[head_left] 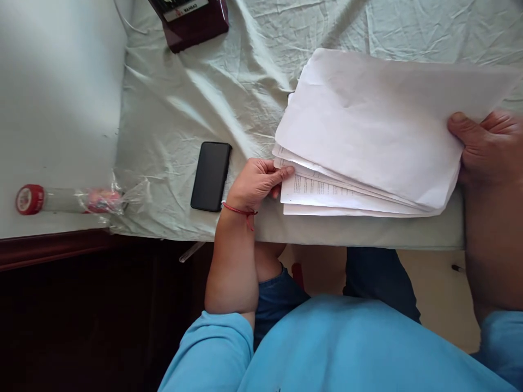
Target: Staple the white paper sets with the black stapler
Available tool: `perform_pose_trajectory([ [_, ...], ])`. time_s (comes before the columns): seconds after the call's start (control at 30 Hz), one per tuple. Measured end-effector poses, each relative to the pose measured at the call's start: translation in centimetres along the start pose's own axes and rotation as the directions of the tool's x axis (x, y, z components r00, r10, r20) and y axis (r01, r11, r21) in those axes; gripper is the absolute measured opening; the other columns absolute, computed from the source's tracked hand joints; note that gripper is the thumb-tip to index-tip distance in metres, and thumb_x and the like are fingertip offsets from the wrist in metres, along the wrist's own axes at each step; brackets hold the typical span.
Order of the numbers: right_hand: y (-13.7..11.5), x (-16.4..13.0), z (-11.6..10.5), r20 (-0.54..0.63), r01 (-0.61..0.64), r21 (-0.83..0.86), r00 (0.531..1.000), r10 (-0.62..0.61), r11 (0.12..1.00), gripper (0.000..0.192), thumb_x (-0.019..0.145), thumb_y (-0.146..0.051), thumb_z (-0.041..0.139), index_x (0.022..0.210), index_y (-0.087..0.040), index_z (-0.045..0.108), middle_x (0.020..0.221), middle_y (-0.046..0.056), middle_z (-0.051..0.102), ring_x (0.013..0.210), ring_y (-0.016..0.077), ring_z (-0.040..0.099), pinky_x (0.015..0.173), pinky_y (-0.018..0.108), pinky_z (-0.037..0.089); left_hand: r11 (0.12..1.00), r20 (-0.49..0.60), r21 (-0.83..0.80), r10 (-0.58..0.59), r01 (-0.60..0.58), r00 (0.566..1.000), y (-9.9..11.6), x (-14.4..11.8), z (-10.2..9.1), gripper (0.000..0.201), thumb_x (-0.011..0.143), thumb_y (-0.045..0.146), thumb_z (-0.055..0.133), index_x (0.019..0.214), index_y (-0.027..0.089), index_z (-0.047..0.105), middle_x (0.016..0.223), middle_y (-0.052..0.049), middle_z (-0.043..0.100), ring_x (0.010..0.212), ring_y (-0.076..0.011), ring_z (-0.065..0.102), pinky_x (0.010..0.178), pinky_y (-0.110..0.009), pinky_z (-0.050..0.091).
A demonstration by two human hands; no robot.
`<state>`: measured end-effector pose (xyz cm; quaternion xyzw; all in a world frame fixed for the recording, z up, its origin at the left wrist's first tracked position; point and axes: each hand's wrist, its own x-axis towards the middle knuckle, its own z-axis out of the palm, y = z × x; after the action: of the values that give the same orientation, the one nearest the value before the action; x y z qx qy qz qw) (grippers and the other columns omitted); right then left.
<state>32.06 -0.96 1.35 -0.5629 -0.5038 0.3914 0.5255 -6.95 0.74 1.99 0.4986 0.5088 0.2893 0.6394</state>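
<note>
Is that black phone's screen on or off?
Off: the black rectangular phone lies flat on the pale cloth, its screen dark all over.

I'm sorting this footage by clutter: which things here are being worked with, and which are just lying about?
In hand:
stack of papers
left hand, at its lower-left corner
right hand, gripping its right edge

Lying about:
black phone
red-capped bottle
dark red box

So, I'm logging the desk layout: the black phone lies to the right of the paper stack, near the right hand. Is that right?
Not quite. The head view shows the black phone lying to the left of the paper stack, near the left hand; the right hand holds the stack's other side.
</note>
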Motion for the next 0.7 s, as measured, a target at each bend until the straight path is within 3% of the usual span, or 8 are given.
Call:
perform_pose_trajectory([
  [0.3,0.0,0.0,-0.1,0.006,-0.018,0.024,1.0,0.018,1.0,0.023,0.09,-0.037,0.07,0.112,-0.03,0.073,0.13,0.002,0.062,0.123,0.0241,0.062,0.105,0.049,0.047,1.0,-0.066,0.009,0.0,0.0,0.998,0.1,0.0,0.2,0.071,0.069,0.077,0.093,0.048,0.019,0.059,0.043,0.001,0.053,0.035,-0.0068,0.042,0.036,-0.023,0.024],
  [0.47,0.0,0.0,-0.1,0.005,-0.024,0.02,1.0,0.024,1.0,0.024,0.09,-0.037,0.07,0.113,-0.032,0.073,0.133,0.001,0.06,0.122,0.0239,0.062,0.104,0.049,0.048,0.997,-0.278,-0.078,-0.038,0.017,0.96,0.3,0.7,0.4,0.066,0.084,0.078,0.081,0.061,0.02,0.062,0.056,-0.002,0.067,0.042,-0.0087,0.051,0.036,-0.022,0.027],
  [0.57,-0.1,0.0,-0.1,0.007,-0.029,0.015,1.0,0.029,0.999,0.023,0.09,-0.038,0.07,0.111,-0.031,0.073,0.132,0.002,0.061,0.122,0.0253,0.062,0.101,0.05,0.049,0.99,-0.354,-0.142,-0.046,-0.005,0.934,0.4,1.1,0.5,0.065,0.091,0.079,0.073,0.065,0.021,0.06,0.058,-0.001,0.064,0.045,-0.0092,0.054,0.037,-0.022,0.028],
  [0.7,-0.3,-0.1,-0.1,0.029,-0.031,0.009,0.999,0.031,0.999,0.025,0.091,-0.039,0.069,0.115,-0.032,0.072,0.136,0.001,0.058,0.124,0.0254,0.061,0.104,0.051,0.048,0.989,-0.344,-0.127,0.028,-0.076,0.939,0.1,1.0,0.8,0.064,0.089,0.078,0.076,0.066,0.022,0.057,0.057,0.002,0.055,0.046,-0.0078,0.048,0.038,-0.023,0.023],
])
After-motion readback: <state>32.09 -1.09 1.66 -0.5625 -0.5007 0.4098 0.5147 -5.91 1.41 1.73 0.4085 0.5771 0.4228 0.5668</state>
